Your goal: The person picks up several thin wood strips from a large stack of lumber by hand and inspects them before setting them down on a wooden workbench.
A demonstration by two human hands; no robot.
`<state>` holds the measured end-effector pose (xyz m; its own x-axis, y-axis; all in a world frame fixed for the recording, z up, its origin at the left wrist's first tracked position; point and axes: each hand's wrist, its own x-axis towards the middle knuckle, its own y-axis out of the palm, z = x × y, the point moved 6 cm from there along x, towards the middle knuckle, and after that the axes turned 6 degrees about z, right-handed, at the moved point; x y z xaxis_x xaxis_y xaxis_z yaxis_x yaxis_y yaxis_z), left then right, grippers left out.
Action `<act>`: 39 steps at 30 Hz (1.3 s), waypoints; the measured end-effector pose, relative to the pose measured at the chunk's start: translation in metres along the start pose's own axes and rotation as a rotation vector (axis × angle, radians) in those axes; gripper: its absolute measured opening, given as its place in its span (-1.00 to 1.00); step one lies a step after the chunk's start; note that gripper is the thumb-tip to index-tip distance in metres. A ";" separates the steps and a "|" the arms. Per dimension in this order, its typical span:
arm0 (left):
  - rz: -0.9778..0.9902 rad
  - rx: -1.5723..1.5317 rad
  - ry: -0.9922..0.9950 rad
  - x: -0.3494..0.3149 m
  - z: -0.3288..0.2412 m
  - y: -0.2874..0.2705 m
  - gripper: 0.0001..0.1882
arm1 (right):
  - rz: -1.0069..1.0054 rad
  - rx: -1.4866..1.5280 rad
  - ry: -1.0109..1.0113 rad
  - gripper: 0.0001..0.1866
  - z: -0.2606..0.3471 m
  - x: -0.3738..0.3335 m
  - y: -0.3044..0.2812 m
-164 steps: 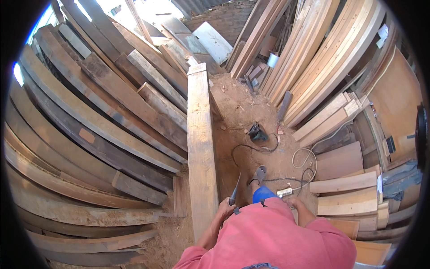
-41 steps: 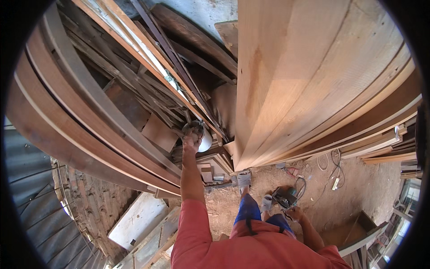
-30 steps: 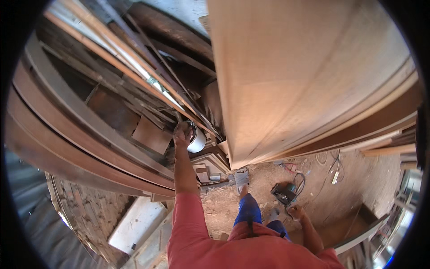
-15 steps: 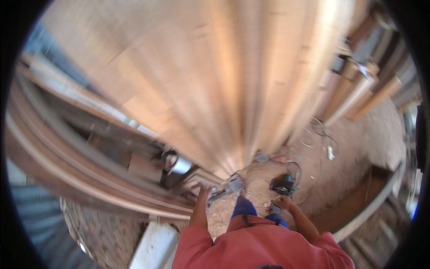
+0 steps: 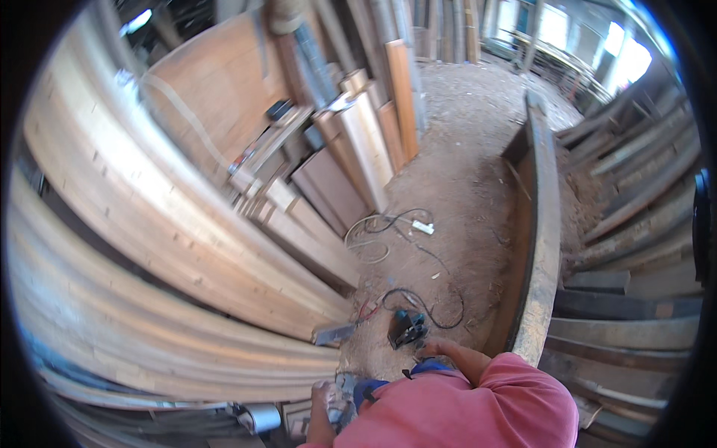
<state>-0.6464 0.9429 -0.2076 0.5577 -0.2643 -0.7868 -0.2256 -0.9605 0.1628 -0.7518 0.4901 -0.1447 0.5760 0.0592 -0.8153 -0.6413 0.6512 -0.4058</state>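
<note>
My right hand is wrapped around the rear of a corded power tool with a dark body and teal parts. The tool is low in front of me, above the dusty ground. Its kind is not clear. My left hand is low on the left, near the lower ends of long pale planks. Its fingers are too small and blurred to read. A dark cable loops over the ground close to the tool.
Wooden boards lean in a stack ahead on the left. A long raised beam runs along the right, with stacked timber beyond it. A pale cord and a white object lie on the floor.
My view has swung to the right, so the planks now lie to the left and the beam and far floor show. The power tool stays in my right hand.
</note>
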 end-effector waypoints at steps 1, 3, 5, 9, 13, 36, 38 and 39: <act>-0.154 0.016 0.021 0.000 -0.008 -0.009 -0.78 | -0.028 0.023 -0.017 -0.44 -0.009 -0.003 -0.012; -0.184 0.007 0.035 0.002 -0.008 -0.016 -0.82 | -0.203 0.108 0.008 -0.44 -0.037 -0.011 -0.033; -0.172 0.033 0.014 0.011 -0.025 0.021 -0.85 | -0.123 0.417 -0.019 -0.44 -0.096 -0.037 -0.043; -0.076 0.198 -0.069 0.019 -0.004 0.131 -0.79 | -0.274 0.574 0.279 -0.53 -0.207 -0.099 -0.042; 0.313 0.837 0.044 0.041 -0.005 0.249 -0.54 | -0.336 1.210 0.322 -0.75 -0.258 -0.140 -0.027; 0.040 0.568 -0.289 0.064 -0.063 0.233 -0.82 | -0.873 1.076 0.158 -0.57 -0.224 -0.173 -0.099; 0.127 0.623 -0.236 0.097 -0.055 0.288 -0.78 | -0.941 1.027 0.127 -0.58 -0.238 -0.171 -0.147; 0.196 0.631 -0.214 0.111 -0.050 0.320 -0.76 | -1.024 0.987 0.107 -0.58 -0.244 -0.173 -0.176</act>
<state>-0.6164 0.6022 -0.2135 0.3044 -0.3423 -0.8889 -0.7634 -0.6458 -0.0127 -0.8621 0.1800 -0.0331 0.4932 -0.7787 -0.3878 0.6633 0.6250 -0.4116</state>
